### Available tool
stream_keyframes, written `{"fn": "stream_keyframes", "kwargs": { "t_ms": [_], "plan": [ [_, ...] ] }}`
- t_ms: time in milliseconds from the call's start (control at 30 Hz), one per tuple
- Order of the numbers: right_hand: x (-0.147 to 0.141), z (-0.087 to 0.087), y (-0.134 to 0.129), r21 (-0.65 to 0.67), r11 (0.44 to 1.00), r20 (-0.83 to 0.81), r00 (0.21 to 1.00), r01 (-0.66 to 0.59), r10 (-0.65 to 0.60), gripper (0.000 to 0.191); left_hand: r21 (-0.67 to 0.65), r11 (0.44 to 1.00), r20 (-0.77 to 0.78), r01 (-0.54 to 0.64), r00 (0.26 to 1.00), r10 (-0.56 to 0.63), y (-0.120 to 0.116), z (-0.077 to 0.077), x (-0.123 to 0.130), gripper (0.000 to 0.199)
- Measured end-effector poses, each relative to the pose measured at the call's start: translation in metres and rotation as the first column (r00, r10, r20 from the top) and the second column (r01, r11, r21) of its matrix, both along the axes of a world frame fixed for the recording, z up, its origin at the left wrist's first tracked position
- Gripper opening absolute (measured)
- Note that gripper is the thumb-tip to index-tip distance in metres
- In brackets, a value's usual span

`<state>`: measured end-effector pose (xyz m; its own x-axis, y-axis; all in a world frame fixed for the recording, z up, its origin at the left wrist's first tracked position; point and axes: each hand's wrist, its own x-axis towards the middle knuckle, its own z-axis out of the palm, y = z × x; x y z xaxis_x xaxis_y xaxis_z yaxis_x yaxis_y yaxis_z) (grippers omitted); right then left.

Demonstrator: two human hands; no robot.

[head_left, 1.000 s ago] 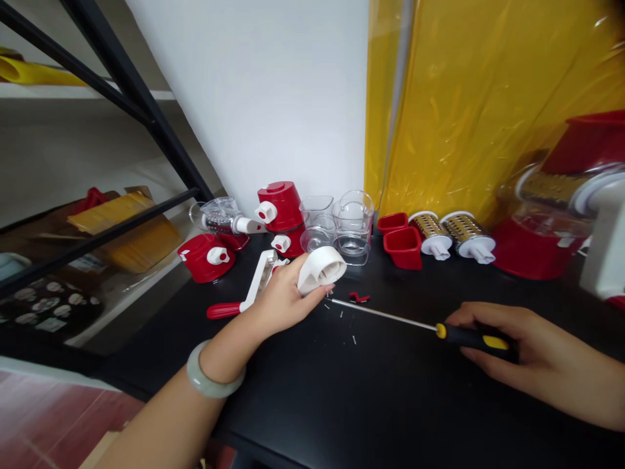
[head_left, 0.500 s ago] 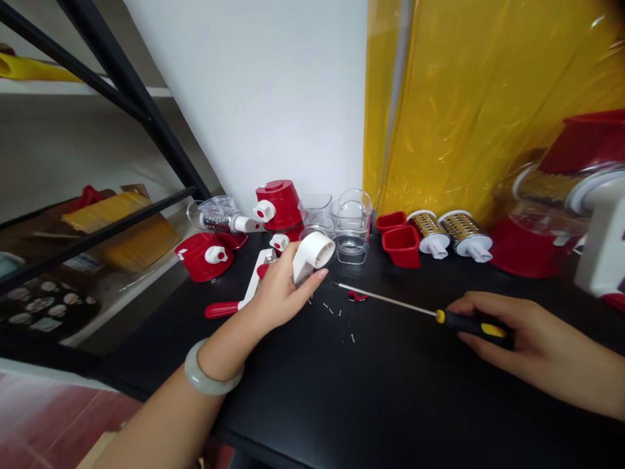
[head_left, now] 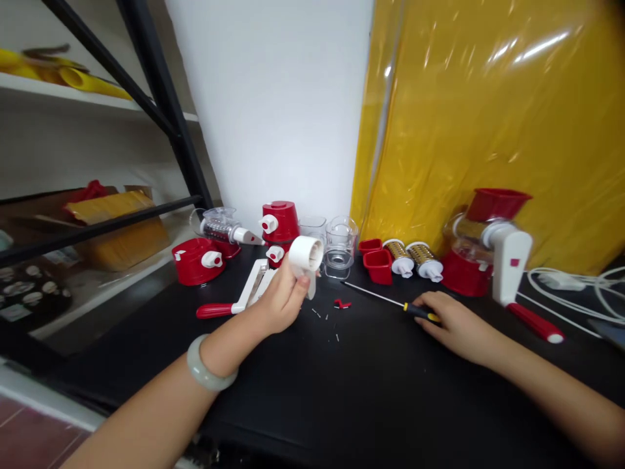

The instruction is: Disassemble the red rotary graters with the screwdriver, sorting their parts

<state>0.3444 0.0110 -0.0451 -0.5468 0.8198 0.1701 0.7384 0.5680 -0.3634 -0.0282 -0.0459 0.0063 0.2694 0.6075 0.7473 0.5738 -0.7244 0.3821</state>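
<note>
My left hand [head_left: 284, 301] grips a white plastic part [head_left: 306, 255] with a round, hollow end, held above the black table. The fingers of my right hand [head_left: 442, 317] are closed around the black and yellow handle of a screwdriver [head_left: 390, 301], whose shaft points left. Between the hands lie a small red piece [head_left: 342, 304] and several tiny screws [head_left: 336, 337]. Beside my left wrist is a white crank with a red handle [head_left: 215, 311].
Red bases [head_left: 198, 262], clear plastic housings [head_left: 340, 244], red cups [head_left: 378, 266] and grater drums [head_left: 424, 259] line the back of the black table [head_left: 371, 404]. An assembled grater [head_left: 502, 205] and white cables [head_left: 561, 280] are at right; a shelf rack stands left.
The view has shifted, showing more of the assembled grater. My right hand and the screwdriver are lower against the table and further left in view. The white part has turned slightly in my left hand.
</note>
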Motion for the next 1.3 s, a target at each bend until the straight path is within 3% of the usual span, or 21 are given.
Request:
{"fn": "stream_keyframes", "kwargs": {
  "t_ms": [133, 200, 333, 467, 567, 700, 900, 1300],
  "plan": [
    [-0.006, -0.003, 0.001, 0.09, 0.996, 0.032, 0.999, 0.026, -0.029, 0.024, 0.078, 0.997, 0.045, 0.028, 0.998, -0.032, -0.009, 0.0, 0.007, 0.042],
    [-0.009, 0.005, 0.0, 0.146, 0.989, 0.044, 0.998, 0.035, -0.042, 0.022, 0.131, 0.989, 0.06, 0.072, 0.995, -0.081, -0.013, 0.0, 0.01, 0.044],
    [-0.036, 0.051, -0.021, 0.253, 0.967, 0.02, 1.0, -0.024, 0.019, 0.024, 0.213, 0.96, 0.073, 0.182, 0.977, -0.202, -0.015, -0.001, 0.018, 0.048],
    [-0.092, 0.103, -0.063, 0.14, 0.947, -0.177, 0.934, -0.289, 0.311, 0.034, 0.227, 0.949, 0.106, 0.219, 0.963, -0.247, -0.015, -0.005, 0.022, 0.049],
    [-0.132, 0.119, -0.078, 0.154, 0.897, -0.261, 0.859, -0.414, 0.441, 0.034, 0.253, 0.947, 0.107, 0.199, 0.967, -0.232, -0.015, -0.007, 0.023, 0.047],
    [-0.157, 0.112, -0.073, 0.218, 0.911, -0.284, 0.871, -0.349, 0.401, 0.036, 0.307, 0.941, 0.103, 0.143, 0.978, -0.182, -0.015, -0.004, 0.02, 0.048],
    [-0.159, 0.1, -0.058, 0.365, 0.862, -0.144, 0.894, -0.352, 0.425, 0.03, 0.366, 0.924, 0.007, 0.111, 0.993, -0.122, -0.016, 0.001, 0.018, 0.055],
    [-0.153, 0.077, -0.056, 0.564, 0.756, -0.295, 0.774, -0.333, 0.561, 0.023, 0.385, 0.907, -0.128, 0.171, 0.983, -0.131, -0.017, 0.006, 0.017, 0.058]
  ]
}}
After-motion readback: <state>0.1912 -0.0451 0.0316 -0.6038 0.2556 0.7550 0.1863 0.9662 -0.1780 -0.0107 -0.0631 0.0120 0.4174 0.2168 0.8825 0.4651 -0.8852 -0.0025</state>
